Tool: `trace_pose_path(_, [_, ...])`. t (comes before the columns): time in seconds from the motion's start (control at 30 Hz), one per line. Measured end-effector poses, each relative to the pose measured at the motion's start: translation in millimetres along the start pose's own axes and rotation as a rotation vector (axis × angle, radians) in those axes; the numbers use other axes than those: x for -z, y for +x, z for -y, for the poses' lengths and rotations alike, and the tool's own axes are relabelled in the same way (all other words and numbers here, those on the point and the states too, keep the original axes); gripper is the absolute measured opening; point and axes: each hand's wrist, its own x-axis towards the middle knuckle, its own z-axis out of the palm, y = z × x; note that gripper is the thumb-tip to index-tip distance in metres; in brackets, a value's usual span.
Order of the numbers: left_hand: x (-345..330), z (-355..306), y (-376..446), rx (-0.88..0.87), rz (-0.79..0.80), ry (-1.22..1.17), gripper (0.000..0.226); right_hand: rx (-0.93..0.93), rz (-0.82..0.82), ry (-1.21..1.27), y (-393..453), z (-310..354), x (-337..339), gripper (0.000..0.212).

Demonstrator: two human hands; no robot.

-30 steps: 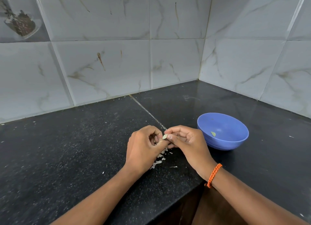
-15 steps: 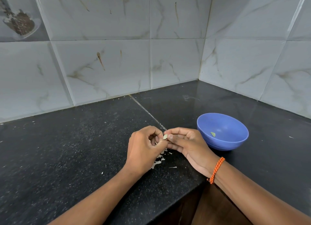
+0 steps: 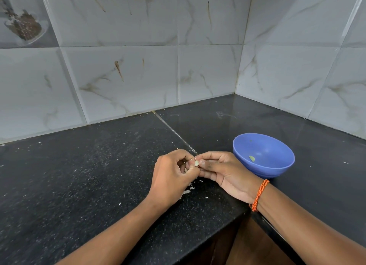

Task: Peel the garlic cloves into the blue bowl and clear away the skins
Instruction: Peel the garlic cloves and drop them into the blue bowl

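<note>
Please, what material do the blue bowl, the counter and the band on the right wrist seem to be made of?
Blue bowl: probably plastic; even matte colour, soft sheen, thin rim.
Counter: looks like polished black granite; fine pale speckles, faint reflections, a joint line between slabs.
Wrist band: braided orange cord, seemingly thread; the twisted strands show.

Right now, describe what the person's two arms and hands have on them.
Both forearms are bare, with no sleeves in view. The right wrist carries an orange braided thread band with a darker fleck in the weave, just behind the right hand. The left hand and its wrist wear nothing: no ring, watch or glove shows.
</note>
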Motion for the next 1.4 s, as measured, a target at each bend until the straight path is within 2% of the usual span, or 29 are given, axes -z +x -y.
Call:
trace_pose_path(0.13, [-0.1, 2.1, 1.4, 0.029, 0.022, -0.054, 0.021, 0.001, 0.005, 0.02, -1.6, 0.5, 0.2, 0.03])
trace_pose_path(0.27, [4.3, 2.7, 4.9, 0.013, -0.07, -0.099, 0.01, 0.171, -0.111, -0.085, -4.9, -7.2, -10.9, 0.021])
trace_pose_path(0.47, [6.1, 5.0, 1.6, -0.007, -0.07, -0.02, 0.017, 0.352, -0.244, -0.28, -9.5, -10.9, -18.8, 0.015])
trace_pose_path(0.63, [5.3, 5.8, 0.2, -0.019, -0.051, 0.015, 0.032, 0.382, -0.282, -0.312, -11.7, -11.0, -20.6, 0.011])
trace_pose_path(0.77, [4.9, 2.8, -1.0, -0.048, -0.088, 0.136, 0.024, 0.401, -0.339, -0.335, -10.4, -11.1, -18.1, 0.009])
trace_pose_path(0.9, [5.6, 1.6, -1.5, -0.061, -0.12, 0.29, 0.012, 0.402, -0.316, -0.389, -10.9, -12.1, -18.8, 0.008])
trace_pose_path(1.27, [3.8, 1.0, -2.5, -0.068, -0.169, 0.416, 0.005, 0.387, -0.269, -0.386, -9.5, -13.3, -18.6, 0.012])
trace_pose_path(1.4, [3.0, -0.7, -3.0, -0.041, -0.189, 0.419, 0.008, 0.398, -0.268, -0.469, -8.6, -14.9, -20.4, 0.013])
